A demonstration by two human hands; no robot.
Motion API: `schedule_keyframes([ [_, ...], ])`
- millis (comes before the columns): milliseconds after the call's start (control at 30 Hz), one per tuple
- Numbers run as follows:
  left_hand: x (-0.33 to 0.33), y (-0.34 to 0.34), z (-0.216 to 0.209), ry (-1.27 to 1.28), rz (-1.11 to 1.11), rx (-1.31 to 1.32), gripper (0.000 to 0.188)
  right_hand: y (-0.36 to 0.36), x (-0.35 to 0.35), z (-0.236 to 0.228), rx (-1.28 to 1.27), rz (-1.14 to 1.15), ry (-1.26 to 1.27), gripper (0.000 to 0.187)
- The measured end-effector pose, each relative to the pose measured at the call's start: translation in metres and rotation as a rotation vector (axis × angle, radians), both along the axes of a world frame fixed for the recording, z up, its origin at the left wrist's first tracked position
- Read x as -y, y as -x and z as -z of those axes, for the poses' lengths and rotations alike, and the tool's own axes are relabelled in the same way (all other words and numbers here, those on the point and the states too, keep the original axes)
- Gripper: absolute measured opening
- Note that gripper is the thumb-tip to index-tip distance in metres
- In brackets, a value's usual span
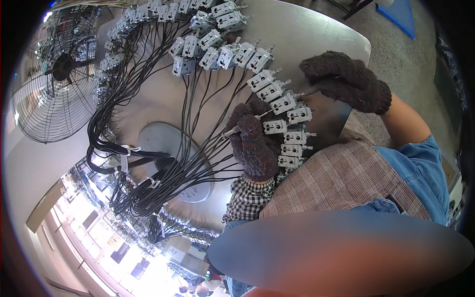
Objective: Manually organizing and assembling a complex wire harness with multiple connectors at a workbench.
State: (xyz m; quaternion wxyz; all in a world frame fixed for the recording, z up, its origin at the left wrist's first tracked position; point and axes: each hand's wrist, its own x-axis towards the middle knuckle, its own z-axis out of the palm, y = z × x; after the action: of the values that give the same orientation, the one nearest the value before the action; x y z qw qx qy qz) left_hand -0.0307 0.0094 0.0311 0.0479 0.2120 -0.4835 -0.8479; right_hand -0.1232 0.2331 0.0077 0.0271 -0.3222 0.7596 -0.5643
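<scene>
My left hand (253,146), in a dark knitted glove, is curled beside a curved row of small grey metal switch-like units (284,103). A short pale rod (231,132) pokes out at its finger side, and a thin metal pin (266,113) shows between the hand and the row. My right hand (349,81), also in a dark glove, is raised to the right of the row with fingers pressed together. A slim dark piece (311,90) reaches from its fingers toward the units; its kind is unclear. Black wires (198,143) run from the units.
The units stand round the edge of a shiny metal table (307,29). Bundled black cables (111,116) with white ties lie across a grey disc (198,190). A wire-caged fan (62,67) stands at the left. A blue board (398,17) lies beyond the table.
</scene>
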Motion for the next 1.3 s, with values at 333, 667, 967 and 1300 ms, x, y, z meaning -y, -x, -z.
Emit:
schedule_keyframes([
  [333,0.002,0.000,-0.002,0.031,0.046,0.030,0.035,-0.013,0.006,-0.007,0.508,0.041,0.130,0.030],
  [667,0.000,0.004,-0.011,-0.164,0.066,-0.053,0.026,-0.013,0.006,0.005,0.257,0.040,0.100,0.028],
  [967,-0.002,0.003,-0.010,-0.062,0.019,0.005,0.033,-0.010,0.011,-0.020,0.526,0.070,0.052,0.028],
  [1300,0.003,0.001,-0.009,-0.011,-0.013,0.048,0.033,-0.015,0.016,-0.019,0.915,0.120,0.155,0.031],
])
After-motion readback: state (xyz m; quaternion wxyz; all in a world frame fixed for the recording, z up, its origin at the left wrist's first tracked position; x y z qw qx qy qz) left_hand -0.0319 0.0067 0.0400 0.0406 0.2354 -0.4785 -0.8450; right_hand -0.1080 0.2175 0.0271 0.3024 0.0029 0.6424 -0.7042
